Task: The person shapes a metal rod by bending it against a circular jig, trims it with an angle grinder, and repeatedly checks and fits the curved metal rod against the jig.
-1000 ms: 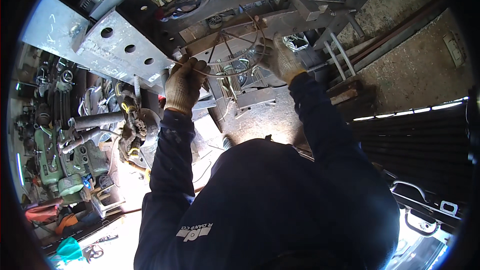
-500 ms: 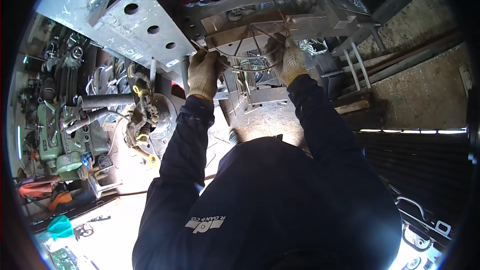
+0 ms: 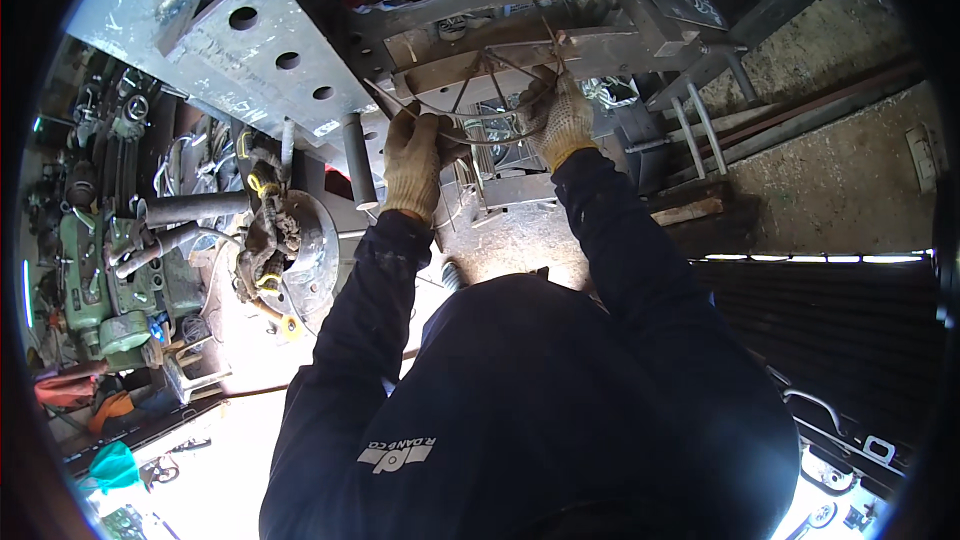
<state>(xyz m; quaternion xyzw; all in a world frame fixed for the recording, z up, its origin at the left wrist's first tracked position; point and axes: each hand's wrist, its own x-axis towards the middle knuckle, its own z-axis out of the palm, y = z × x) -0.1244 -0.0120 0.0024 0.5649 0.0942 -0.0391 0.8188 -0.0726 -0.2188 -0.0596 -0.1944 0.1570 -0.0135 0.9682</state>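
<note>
Both my hands wear off-white knit work gloves. Between them is a metal rod frame (image 3: 488, 143), made of curved rods with thin slanting struts. My left hand (image 3: 413, 162) is closed round its left side, and a straight rod end sticks out past the fingers, up and to the left. On the other side, my right hand (image 3: 560, 125) has its fingers bent round the frame's right end, near an upright rod. Just behind the frame lies a curved, brownish steel plate (image 3: 470, 68). The gloves hide the exact points of grip.
A large steel plate with round holes (image 3: 262, 55) juts in at upper left. Below it, worn gloves with yellow trim (image 3: 265, 240) hang by a round metal plate (image 3: 318, 260). A green machine (image 3: 88, 265) stands far left. Metal legs (image 3: 705, 130) and long bars (image 3: 790, 125) are at right.
My left hand has moved a little right and nearer to me, and more of the rod end shows past it. My right hand keeps its hold. The whole view has shifted slightly.
</note>
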